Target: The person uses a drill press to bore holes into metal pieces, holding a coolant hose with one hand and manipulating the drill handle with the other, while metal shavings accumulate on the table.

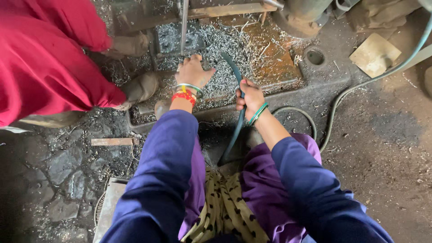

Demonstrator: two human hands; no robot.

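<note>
- Grimy workshop floor [382, 148]; rusty machine base [270, 63] strewn with curly metal shavings [220, 45].
- Right hand [251, 96] grips dark rubber hose [236, 130].
- Left hand [193, 72] presses spread-fingered into the shavings, beside the hose.

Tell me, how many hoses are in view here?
2: a dark hose gripped by the right hand, and a grey-green hose curving over the floor at right. Others may be hidden.

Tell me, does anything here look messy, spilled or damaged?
Yes. Loose metal shavings lie heaped across the rusty machine base, around the left hand. The right hand grips a dark hose. The stone floor beside it is cracked.
</note>
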